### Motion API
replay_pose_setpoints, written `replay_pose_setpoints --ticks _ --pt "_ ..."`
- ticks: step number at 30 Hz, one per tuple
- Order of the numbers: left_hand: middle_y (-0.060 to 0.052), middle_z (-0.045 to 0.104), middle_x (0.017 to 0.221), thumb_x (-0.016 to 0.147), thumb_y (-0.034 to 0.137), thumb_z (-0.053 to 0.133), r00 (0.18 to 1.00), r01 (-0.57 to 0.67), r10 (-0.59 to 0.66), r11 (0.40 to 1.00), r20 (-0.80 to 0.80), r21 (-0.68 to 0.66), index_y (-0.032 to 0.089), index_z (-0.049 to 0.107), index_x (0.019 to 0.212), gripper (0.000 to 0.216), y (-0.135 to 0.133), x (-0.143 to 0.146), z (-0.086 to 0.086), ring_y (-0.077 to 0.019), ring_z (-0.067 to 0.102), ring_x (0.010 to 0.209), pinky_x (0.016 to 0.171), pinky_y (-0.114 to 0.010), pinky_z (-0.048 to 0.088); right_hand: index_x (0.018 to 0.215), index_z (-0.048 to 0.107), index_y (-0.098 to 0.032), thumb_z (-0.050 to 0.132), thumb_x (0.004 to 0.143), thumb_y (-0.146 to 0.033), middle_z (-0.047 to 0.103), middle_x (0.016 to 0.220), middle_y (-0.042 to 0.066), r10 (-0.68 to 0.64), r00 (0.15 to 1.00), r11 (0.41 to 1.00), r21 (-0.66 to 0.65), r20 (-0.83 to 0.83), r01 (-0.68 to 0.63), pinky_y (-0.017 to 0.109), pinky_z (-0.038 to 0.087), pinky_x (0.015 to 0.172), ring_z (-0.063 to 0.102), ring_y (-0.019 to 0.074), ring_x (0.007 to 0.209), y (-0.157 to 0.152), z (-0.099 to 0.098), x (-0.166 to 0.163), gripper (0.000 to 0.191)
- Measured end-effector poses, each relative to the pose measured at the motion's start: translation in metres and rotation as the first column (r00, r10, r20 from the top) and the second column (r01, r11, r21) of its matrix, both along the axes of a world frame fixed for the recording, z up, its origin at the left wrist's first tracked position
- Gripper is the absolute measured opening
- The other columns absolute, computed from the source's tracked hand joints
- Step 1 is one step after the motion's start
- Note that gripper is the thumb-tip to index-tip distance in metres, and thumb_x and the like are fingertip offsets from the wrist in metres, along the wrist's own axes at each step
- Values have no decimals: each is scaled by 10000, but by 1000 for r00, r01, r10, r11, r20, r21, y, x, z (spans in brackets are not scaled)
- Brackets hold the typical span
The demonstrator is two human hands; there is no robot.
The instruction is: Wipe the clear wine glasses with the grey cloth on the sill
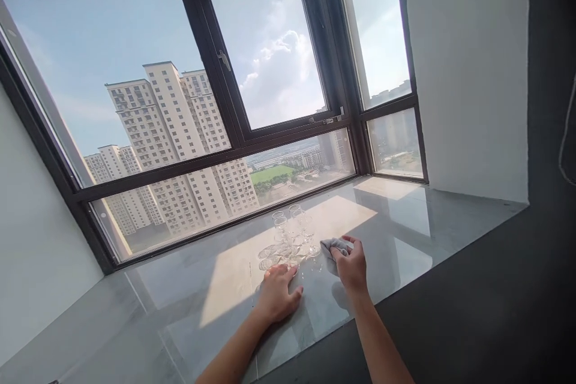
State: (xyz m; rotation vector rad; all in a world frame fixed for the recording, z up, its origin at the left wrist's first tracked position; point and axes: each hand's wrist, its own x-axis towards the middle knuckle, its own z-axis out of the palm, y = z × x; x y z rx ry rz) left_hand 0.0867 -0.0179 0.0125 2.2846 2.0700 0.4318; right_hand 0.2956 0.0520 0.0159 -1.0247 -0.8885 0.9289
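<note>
Several clear wine glasses (pixel 292 234) stand grouped on a glossy grey stone window sill (pixel 405 234), in a patch of sunlight. My left hand (pixel 278 295) rests flat on the sill just in front of the glasses, fingers spread, holding nothing. To the right of the glasses, my right hand (pixel 351 265) lies on a small grey cloth (pixel 333 246), its fingers curled over the cloth and pressing it to the sill.
A wide dark-framed window (pixel 216 159) runs along the back of the sill, with high-rise buildings outside. A white wall (pixel 468 72) closes the sill on the right. A dark floor (pixel 486 312) lies below the sill's front edge.
</note>
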Motion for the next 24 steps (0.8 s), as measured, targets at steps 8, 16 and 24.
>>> replay_pose_setpoints --ticks 8,16,24 --pt "-50 449 1496 905 470 369 838 -535 529 845 -136 -11 324 529 1361 505 -26 -158 1 -309 354 1376 1148 -557 143 1144 525 -213 731 651 -437 690 955 84 25 1000 999 -29 -2 -25 321 520 637 677 247 796 1 -7 2 579" --pt "-94 429 1481 924 462 360 743 -652 648 757 -167 43 296 490 1345 471 -3 -203 3 -321 349 1365 1116 -549 185 1129 533 -197 723 633 -420 681 875 68 61 996 995 -88 63 -56 305 479 590 648 227 711 9 -22 -8 575" --pt "-56 579 1271 916 407 381 974 -217 223 965 -30 146 275 618 1185 382 -23 -131 -3 -246 496 1199 1080 -397 338 1148 530 -201 714 639 -413 682 911 76 79 995 992 -104 57 -73 306 475 601 643 222 712 13 -18 -12 581"
